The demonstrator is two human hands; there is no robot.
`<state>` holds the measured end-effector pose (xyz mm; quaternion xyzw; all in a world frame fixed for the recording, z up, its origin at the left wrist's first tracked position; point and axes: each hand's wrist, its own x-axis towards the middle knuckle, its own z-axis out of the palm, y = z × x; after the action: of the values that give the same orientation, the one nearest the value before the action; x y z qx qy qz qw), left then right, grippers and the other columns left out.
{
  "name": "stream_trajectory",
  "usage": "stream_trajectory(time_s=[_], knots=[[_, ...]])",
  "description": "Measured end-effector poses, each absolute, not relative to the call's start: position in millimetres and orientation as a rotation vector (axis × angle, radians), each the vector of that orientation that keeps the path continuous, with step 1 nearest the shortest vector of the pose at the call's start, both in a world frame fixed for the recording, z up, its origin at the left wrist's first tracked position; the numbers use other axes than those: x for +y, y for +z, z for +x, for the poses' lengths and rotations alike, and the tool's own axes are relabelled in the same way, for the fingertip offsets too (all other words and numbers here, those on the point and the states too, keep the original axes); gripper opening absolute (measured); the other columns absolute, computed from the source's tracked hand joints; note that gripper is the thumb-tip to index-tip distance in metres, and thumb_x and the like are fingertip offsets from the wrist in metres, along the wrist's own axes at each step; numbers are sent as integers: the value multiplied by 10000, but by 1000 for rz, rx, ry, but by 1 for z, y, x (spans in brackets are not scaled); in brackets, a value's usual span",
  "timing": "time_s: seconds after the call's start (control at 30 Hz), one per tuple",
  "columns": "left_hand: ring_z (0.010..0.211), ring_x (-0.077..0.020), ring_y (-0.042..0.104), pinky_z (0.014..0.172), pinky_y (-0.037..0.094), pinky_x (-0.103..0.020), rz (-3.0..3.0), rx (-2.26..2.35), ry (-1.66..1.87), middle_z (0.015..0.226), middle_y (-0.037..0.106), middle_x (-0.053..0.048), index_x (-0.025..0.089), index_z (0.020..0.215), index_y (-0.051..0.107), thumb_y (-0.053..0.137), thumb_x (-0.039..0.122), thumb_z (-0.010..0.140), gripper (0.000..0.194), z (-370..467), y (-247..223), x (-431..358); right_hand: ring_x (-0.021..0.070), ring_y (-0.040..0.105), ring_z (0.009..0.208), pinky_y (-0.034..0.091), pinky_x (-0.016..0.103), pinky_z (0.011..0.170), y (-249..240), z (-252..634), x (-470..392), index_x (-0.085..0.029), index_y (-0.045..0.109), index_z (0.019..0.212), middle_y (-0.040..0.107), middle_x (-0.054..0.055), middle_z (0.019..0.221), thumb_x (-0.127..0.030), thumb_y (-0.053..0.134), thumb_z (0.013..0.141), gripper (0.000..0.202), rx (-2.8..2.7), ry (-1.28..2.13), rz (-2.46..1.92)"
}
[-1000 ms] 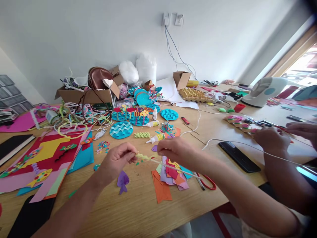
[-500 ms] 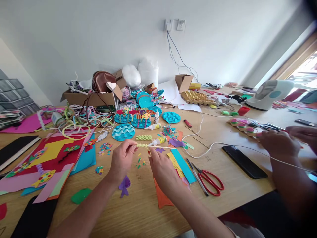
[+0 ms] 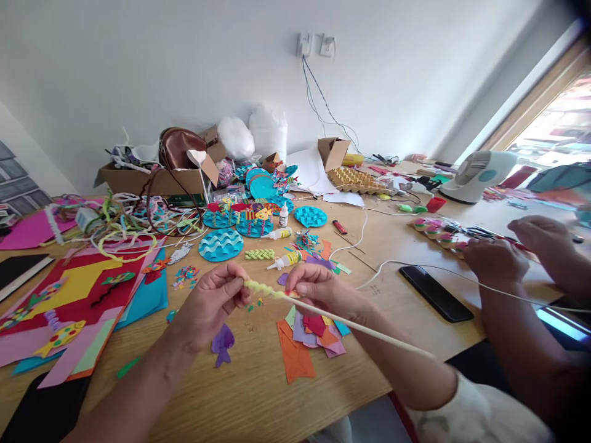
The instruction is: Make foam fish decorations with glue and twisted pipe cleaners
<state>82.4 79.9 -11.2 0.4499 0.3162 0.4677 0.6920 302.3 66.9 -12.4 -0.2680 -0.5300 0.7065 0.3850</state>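
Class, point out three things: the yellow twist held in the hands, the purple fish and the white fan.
Yellow twist (image 3: 259, 287): head view, on its coiled part.
Purple fish (image 3: 223, 341): head view, on its body.
White fan (image 3: 471, 179): head view, on its casing.

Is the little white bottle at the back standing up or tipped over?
Upright: the small white plastic bottle has its tip pointing up. The white bottles with yellow labels lie flat.

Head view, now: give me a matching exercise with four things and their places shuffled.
1. Purple fish cutout
2. Black phone
3. Brown bag
4. Yellow twisted strip

A. In the fingers of the left hand and right hand
B. On the wood, left of the orange paper
C. At the cardboard box near the wall
D. Beside the other person's forearm

Pairs: 1-B, 2-D, 3-C, 4-A
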Motion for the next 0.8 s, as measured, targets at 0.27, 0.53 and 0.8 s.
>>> stream_trajectory(time_s=[0.27,0.53,0.8], knots=[[571,-87,585,583,481,-183,887,860,1375,601,636,24,156,710,593,752,254,606,214,99,-31,91,59,473,500,346,177,486,-52,241,53,-181,599,854,567,-46,592,-282,700,683,223,-697,1425,-717],[596,-135,602,594,481,-230,1382,1160,1434,612,629,9,174,729,590,602,273,718,100,96,-53,97,164,575,660,384,271,592,-52,247,49,-189,606,897,638,44,741,-172,441,879,167,-1758,336,-1657],[552,-139,544,532,400,-220,1962,1140,1125,577,599,11,211,685,632,535,225,739,112,79,-16,84,195,526,779,353,313,675,17,279,41,-164,619,793,621,73,825,-125,512,854,129,-2645,-343,-1325]])
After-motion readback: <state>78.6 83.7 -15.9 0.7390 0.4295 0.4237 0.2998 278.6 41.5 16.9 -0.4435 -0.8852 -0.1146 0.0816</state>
